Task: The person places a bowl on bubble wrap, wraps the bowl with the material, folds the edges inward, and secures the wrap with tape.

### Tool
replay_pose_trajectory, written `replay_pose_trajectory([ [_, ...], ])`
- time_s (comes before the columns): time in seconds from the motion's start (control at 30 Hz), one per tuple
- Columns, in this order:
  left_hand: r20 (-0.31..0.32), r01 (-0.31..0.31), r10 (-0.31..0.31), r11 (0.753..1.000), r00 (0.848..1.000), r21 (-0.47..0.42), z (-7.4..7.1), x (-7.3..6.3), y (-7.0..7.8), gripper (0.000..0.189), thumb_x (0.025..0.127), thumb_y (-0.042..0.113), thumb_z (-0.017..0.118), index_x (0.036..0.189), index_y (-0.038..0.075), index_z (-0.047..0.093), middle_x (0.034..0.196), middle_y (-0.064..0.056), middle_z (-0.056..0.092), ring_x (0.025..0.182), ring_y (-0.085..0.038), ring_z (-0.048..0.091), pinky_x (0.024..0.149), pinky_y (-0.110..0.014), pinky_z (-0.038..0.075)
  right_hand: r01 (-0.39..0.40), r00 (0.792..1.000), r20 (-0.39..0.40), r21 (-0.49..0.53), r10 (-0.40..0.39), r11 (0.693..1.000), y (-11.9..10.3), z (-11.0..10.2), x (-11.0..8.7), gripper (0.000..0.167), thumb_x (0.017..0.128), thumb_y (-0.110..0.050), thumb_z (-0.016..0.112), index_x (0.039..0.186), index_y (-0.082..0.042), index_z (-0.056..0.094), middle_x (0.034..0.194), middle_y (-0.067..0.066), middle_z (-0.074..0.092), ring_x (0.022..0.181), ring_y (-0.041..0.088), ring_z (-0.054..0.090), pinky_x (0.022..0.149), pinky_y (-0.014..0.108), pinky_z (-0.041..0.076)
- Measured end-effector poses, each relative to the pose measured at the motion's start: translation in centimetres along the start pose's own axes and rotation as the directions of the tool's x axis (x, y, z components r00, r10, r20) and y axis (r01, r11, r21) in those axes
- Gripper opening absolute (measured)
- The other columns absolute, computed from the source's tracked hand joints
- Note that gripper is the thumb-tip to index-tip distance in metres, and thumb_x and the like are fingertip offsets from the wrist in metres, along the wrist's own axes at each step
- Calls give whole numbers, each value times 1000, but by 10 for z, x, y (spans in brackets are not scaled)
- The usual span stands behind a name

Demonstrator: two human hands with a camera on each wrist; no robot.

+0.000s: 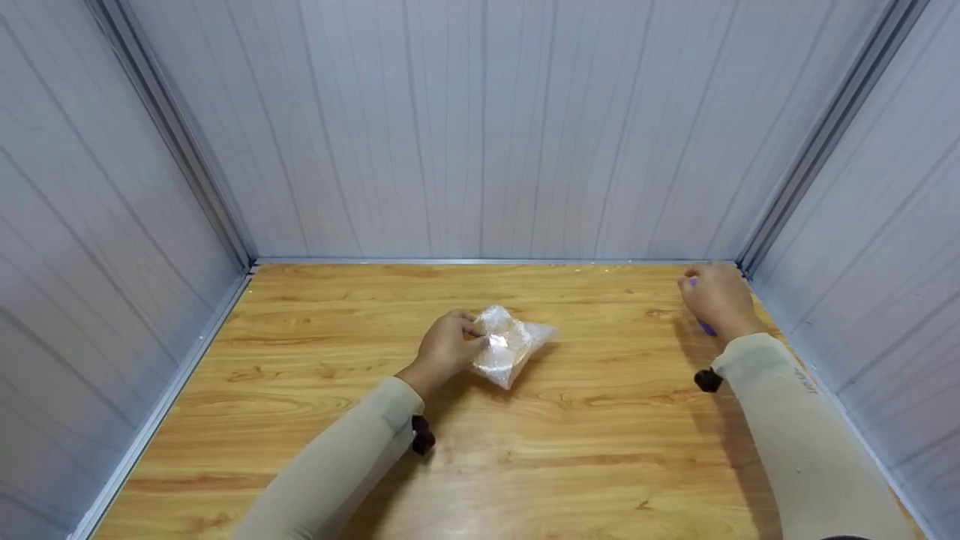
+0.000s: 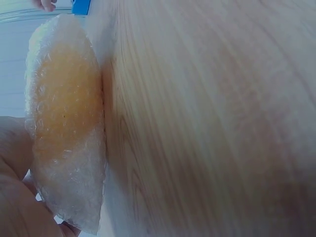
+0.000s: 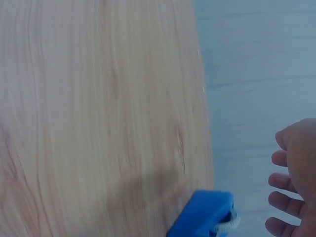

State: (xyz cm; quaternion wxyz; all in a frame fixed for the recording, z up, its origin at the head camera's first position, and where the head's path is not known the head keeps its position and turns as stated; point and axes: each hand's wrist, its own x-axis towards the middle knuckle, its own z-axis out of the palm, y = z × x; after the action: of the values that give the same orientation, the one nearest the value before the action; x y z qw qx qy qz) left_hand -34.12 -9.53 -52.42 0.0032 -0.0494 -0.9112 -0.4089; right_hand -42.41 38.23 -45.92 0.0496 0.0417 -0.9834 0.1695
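My left hand (image 1: 448, 345) pinches the near-left side of a bubble-wrapped bundle (image 1: 504, 352), which stands on edge or tilted at the middle of the table. Something orange (image 2: 69, 98) shows through the wrap in the left wrist view; its kind is hidden. At the far right corner my right hand (image 1: 718, 296) hovers over a blue object (image 3: 205, 212). In the right wrist view its fingers (image 3: 286, 203) are loosely bent, apart from the blue object, with nothing in them. That object has a whitish curved part and is cut off by the frame's lower edge.
The wood-grain table (image 1: 360, 465) is enclosed by a pale panelled back wall (image 1: 480, 135) and side walls (image 1: 82, 247). A metal strip runs along the table's back edge, close beyond the right hand. Dark wrist cameras (image 1: 422, 435) hang beneath both forearms.
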Motion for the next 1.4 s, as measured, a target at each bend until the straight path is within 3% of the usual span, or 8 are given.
replay_pose_trajectory([
  [0.17,-1,6,-6,1000,1000,5,0,-1,1,17,104,22,85,112,7,89,156,-8,69,149,-35,64,111,-46,64,-113,993,-18,27,113,993,22,-9,-1,59,119,-36,44,157,7,57,158,43,50,146,66,47,116,81,46],
  [0.43,0,7,-7,1000,1000,-5,2,1,2,17,104,21,85,114,8,89,156,-9,69,152,-36,62,117,-48,60,-299,953,73,40,295,954,52,-10,-11,79,121,-46,38,173,12,26,168,49,36,149,71,43,118,81,47],
  [0.57,16,3,-3,1000,1000,-17,2,-2,3,16,105,22,85,113,9,89,155,-8,69,151,-38,62,117,-49,61,-307,948,88,13,305,952,62,-7,-16,73,121,-45,36,160,16,48,143,46,63,119,60,70,88,66,64],
  [0.67,24,-1,2,999,1000,-32,1,-3,4,14,105,22,84,112,10,89,153,-7,69,149,-37,64,115,-49,62,-316,945,93,15,314,949,65,-3,-20,73,121,-46,36,142,19,60,113,35,75,88,43,75,64,48,58],
  [0.73,22,-4,5,999,1000,-35,1,-3,4,14,105,21,85,112,10,89,153,-7,70,148,-37,64,114,-48,63,-327,941,101,21,324,945,66,0,-22,71,121,-48,36,136,17,62,101,27,76,79,33,71,60,40,54],
  [0.97,3,-7,7,1000,1000,-27,1,-3,4,14,104,20,85,109,8,89,151,-9,71,146,-36,66,116,-49,61,-318,944,121,75,308,945,67,12,-24,67,122,-48,35,116,11,67,82,16,72,68,27,67,57,37,52],
  [1.2,-7,-11,11,1000,1000,-14,1,-3,3,14,103,21,86,107,7,90,154,-10,70,149,-37,64,118,-49,60,-317,947,79,71,311,946,67,16,-22,67,121,-45,37,112,12,71,88,23,75,73,33,70,60,44,55],
  [1.4,-15,-8,8,1000,1000,-24,2,-2,1,12,103,19,86,106,7,90,151,-9,72,146,-35,66,115,-47,61,-339,939,109,127,326,932,68,15,-22,63,122,-39,35,124,15,68,102,27,76,82,33,70,71,46,56],
])
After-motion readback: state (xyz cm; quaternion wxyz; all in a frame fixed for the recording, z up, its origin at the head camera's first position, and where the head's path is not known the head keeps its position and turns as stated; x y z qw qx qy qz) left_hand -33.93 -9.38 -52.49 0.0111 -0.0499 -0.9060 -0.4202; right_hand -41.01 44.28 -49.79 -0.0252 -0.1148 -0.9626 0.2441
